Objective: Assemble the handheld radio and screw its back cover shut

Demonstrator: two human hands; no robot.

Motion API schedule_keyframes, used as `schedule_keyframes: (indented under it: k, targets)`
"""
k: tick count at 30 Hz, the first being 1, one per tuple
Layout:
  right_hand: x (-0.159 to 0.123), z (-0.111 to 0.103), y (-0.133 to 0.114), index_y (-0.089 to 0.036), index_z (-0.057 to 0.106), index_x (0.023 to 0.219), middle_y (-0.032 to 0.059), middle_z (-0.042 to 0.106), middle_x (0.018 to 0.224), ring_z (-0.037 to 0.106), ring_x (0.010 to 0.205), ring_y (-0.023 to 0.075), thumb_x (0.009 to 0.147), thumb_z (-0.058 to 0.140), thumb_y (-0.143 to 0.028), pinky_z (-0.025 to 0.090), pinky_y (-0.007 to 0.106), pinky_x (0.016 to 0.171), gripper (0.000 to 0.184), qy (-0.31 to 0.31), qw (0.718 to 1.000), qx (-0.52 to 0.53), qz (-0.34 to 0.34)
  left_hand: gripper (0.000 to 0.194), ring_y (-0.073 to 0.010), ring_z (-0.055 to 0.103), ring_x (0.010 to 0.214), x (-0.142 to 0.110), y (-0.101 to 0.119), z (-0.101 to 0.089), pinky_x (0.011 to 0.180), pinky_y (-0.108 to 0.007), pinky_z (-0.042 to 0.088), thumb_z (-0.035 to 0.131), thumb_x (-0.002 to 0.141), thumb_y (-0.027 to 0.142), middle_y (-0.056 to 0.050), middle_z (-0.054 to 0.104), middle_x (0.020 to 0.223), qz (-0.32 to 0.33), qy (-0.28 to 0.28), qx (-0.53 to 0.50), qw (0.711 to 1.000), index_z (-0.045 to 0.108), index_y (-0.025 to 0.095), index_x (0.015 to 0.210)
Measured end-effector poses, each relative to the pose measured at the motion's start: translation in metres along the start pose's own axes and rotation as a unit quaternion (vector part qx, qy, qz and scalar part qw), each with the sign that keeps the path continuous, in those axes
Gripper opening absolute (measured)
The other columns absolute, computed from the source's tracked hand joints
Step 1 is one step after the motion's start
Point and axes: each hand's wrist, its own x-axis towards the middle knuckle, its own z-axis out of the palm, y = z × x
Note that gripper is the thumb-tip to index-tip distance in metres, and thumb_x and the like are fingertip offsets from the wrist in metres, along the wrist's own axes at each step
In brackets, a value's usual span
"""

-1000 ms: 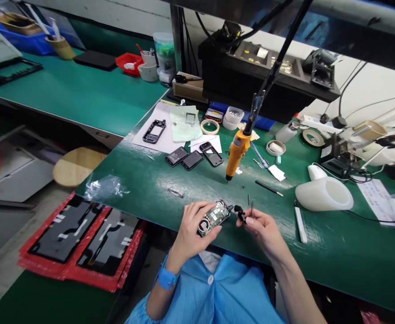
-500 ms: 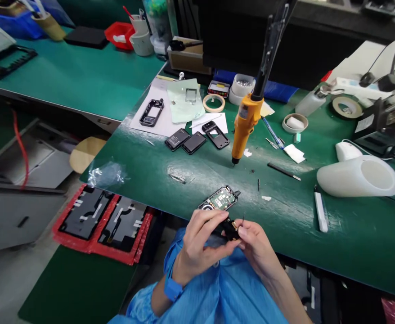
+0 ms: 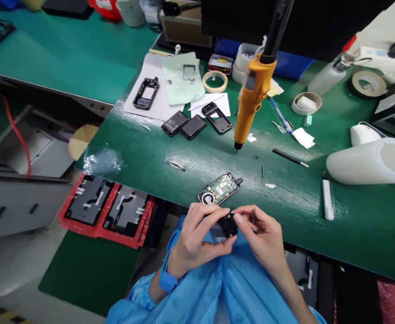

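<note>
My left hand (image 3: 197, 238) grips a small black plastic part (image 3: 227, 225) with gold-coloured spots, above my lap near the table's front edge. My right hand (image 3: 263, 234) is closed at the same part's right side, its thumb pressing there; the fingertips behind it are partly hidden. Just beyond my hands lies an opened handheld device (image 3: 222, 188), its green circuit board and a round silver piece facing up. A yellow electric screwdriver (image 3: 253, 96) hangs upright over the table, apart from my hands.
Two black batteries (image 3: 175, 123), a black frame (image 3: 217, 118) and another housing (image 3: 145, 93) lie farther back. Tape (image 3: 215, 82), tweezers (image 3: 290, 158), a white-handled cutter (image 3: 327, 198) and a white cylinder (image 3: 369, 162) are on the table. Red-wrapped panels (image 3: 106, 207) rest at lower left.
My right thumb has moved onto the black part. The thin pointed piece that stuck up from my right fingers no longer shows. The camera view has tilted down.
</note>
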Motion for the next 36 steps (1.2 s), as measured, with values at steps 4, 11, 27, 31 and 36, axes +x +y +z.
schedule_keyframes:
  k: [4, 11, 27, 31, 36]
  targets:
    - [0.005, 0.002, -0.003, -0.021, 0.069, 0.084, -0.0011, 0.057, 0.072, 0.047, 0.064, 0.0128, 0.097, 0.079, -0.072, 0.041, 0.026, 0.060, 0.053, -0.049, 0.996, 0.050, 0.052, 0.033, -0.0197, 0.078, 0.098, -0.002, -0.004, -0.004, 0.088, -0.031, 0.064, 0.072, 0.111, 0.036, -0.008, 0.079, 0.108, 0.000, -0.002, -0.014, 1.000, 0.067, 0.017, 0.137]
    - [0.018, 0.006, 0.001, -0.023, 0.060, 0.082, -0.0078, 0.037, 0.062, 0.029, 0.055, 0.0103, 0.093, 0.073, -0.087, 0.033, 0.025, 0.052, 0.066, -0.111, 0.984, 0.095, 0.101, 0.036, -0.0214, 0.078, 0.099, -0.006, -0.013, -0.002, 0.088, -0.033, 0.064, 0.073, 0.110, 0.039, -0.009, 0.079, 0.110, -0.027, -0.014, -0.027, 0.999, 0.066, 0.019, 0.140]
    - [0.051, -0.018, 0.025, -0.019, 0.081, 0.127, 0.0061, 0.074, 0.093, 0.062, 0.075, 0.0185, 0.106, 0.066, -0.048, 0.055, 0.031, 0.076, 0.039, 0.079, 0.975, -0.193, -0.072, 0.044, -0.0252, 0.076, 0.105, -0.003, -0.022, 0.009, 0.095, -0.038, 0.057, 0.070, 0.103, 0.028, -0.010, 0.078, 0.117, -0.044, -0.011, 0.067, 0.997, 0.063, 0.020, 0.146]
    - [0.047, -0.020, 0.024, -0.020, 0.082, 0.114, 0.0051, 0.077, 0.089, 0.066, 0.075, 0.0179, 0.108, 0.065, -0.044, 0.055, 0.029, 0.074, 0.030, 0.076, 0.965, -0.232, -0.090, 0.051, -0.0273, 0.076, 0.107, -0.006, -0.024, 0.013, 0.097, -0.040, 0.055, 0.071, 0.101, 0.029, -0.010, 0.077, 0.118, -0.064, -0.019, 0.066, 0.996, 0.062, 0.021, 0.151]
    - [0.032, -0.027, 0.024, -0.021, 0.081, 0.104, 0.0025, 0.071, 0.080, 0.057, 0.067, 0.0167, 0.109, 0.064, -0.042, 0.050, 0.029, 0.066, 0.027, 0.089, 0.951, -0.273, -0.114, 0.052, -0.0273, 0.075, 0.110, -0.007, -0.028, 0.016, 0.099, -0.040, 0.054, 0.072, 0.100, 0.030, -0.011, 0.077, 0.121, -0.067, -0.031, 0.057, 0.996, 0.064, 0.018, 0.150]
